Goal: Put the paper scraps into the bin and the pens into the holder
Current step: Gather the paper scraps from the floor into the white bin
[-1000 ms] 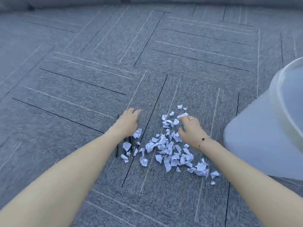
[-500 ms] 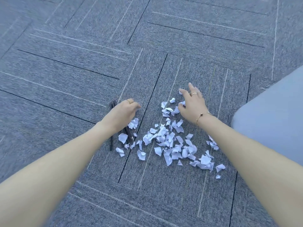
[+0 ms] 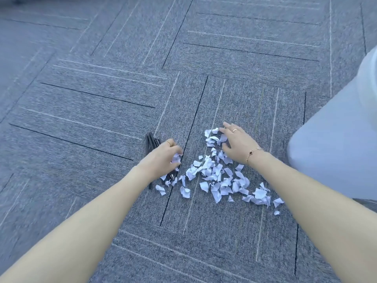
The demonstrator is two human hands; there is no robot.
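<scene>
Several white paper scraps (image 3: 216, 176) lie strewn in a pile on the grey carpet. A few black pens (image 3: 150, 139) lie side by side at the pile's left edge, partly hidden under my left hand. My left hand (image 3: 161, 157) lies over the pens with its fingers curled round a few scraps at the pile's left side. My right hand (image 3: 237, 144) rests on the far end of the pile with its fingers spread, touching the scraps there. The pale bin (image 3: 334, 152) stands just right of the pile, only its side showing. No pen holder is in view.
Grey carpet tiles (image 3: 122, 88) with dark and light stripes cover the floor all round. The bin's wall stands close beside my right forearm.
My right hand has reached from the pile's middle to its far edge and spread its fingers. My left hand has curled its fingers over scraps beside the pens. The view has shifted.
</scene>
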